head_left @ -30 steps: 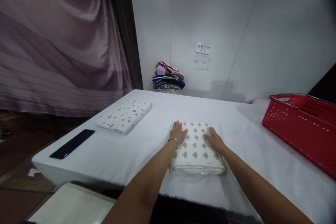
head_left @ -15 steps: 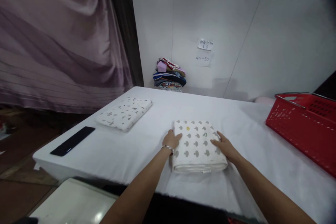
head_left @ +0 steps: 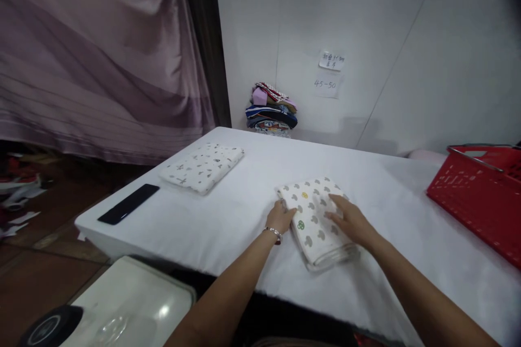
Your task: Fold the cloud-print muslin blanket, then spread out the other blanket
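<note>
A folded white cloth point(head_left: 313, 211) printed with grey mushroom shapes lies on the white table point(head_left: 244, 211), turned at an angle. My left hand point(head_left: 280, 217), with a bracelet on the wrist, grips its left edge with curled fingers. Flat on the cloth's right side rests my right hand point(head_left: 350, 222), fingers stretched out. A second folded white patterned cloth point(head_left: 202, 166) lies farther left on the table, away from both hands.
A black phone point(head_left: 128, 203) lies near the table's left edge. A red plastic basket point(head_left: 480, 195) stands at the right. A stack of folded clothes point(head_left: 272, 110) sits against the back wall under paper notes. A mauve curtain hangs left; a white stool point(head_left: 134, 303) stands below.
The folded cloth has been turned from square-on to angled. Both hands slid from its top to its sides, the left now gripping the edge. The view shifted left.
</note>
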`<state>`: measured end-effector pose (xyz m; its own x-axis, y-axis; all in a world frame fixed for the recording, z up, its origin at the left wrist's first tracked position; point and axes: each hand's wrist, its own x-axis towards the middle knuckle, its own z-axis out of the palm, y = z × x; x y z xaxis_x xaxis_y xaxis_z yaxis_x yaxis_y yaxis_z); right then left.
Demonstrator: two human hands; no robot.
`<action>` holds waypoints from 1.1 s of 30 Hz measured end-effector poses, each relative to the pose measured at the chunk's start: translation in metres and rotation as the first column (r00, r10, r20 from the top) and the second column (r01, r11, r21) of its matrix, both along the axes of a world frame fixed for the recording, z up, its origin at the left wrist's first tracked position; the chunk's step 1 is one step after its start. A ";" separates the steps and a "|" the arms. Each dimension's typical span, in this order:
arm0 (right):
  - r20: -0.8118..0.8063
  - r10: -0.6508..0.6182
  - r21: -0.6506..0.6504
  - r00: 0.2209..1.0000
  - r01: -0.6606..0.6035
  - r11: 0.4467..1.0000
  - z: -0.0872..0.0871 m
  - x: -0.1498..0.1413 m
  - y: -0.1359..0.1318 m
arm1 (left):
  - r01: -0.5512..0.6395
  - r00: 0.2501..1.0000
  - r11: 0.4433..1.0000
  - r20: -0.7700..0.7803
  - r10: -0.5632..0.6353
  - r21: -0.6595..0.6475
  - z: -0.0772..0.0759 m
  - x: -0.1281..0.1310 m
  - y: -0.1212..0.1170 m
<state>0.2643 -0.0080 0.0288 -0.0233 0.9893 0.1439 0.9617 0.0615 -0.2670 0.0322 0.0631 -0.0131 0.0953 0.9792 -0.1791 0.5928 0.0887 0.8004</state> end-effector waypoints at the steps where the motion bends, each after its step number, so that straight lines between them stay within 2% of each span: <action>1: 0.017 0.049 -0.009 0.999 -0.049 0.999 -0.006 -0.010 -0.007 | 0.001 1.000 1.000 -0.019 -0.001 0.008 0.002 -0.001 0.003; 5: 0.112 0.067 -0.076 0.991 -0.059 0.995 -0.036 -0.029 -0.028 | 0.013 0.993 0.985 -0.115 0.007 0.170 0.009 -0.006 0.020; 8: 0.145 0.076 -0.066 0.986 -0.067 0.996 -0.045 -0.027 -0.031 | 0.089 0.989 0.960 -0.142 -0.053 0.266 0.010 -0.007 0.038; 14: 0.142 0.086 -0.082 0.986 -0.075 0.994 -0.039 -0.026 -0.027 | 0.149 0.988 0.966 -0.060 -0.140 0.210 0.003 -0.002 0.069; 20: 0.129 0.078 -0.110 0.989 -0.064 0.992 -0.031 -0.029 -0.027 | 0.195 0.981 0.964 -0.035 -0.192 0.182 0.000 -0.006 0.081; 28: 0.102 0.067 -0.133 0.992 -0.053 0.990 -0.025 -0.030 -0.027 | 0.188 0.978 0.939 -0.141 -0.152 0.287 -0.010 -0.007 0.089; 33: 0.020 0.067 -0.170 0.998 -0.063 0.983 -0.016 -0.023 -0.027 | 0.157 0.985 0.947 -0.109 -0.131 0.280 -0.015 -0.008 0.092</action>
<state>0.2415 -0.0349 0.0129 -0.0898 0.9956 -0.0269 0.9638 0.0801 -0.2542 0.0246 0.1554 -0.0278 0.2359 0.9673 0.0929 0.6512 -0.2283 0.7238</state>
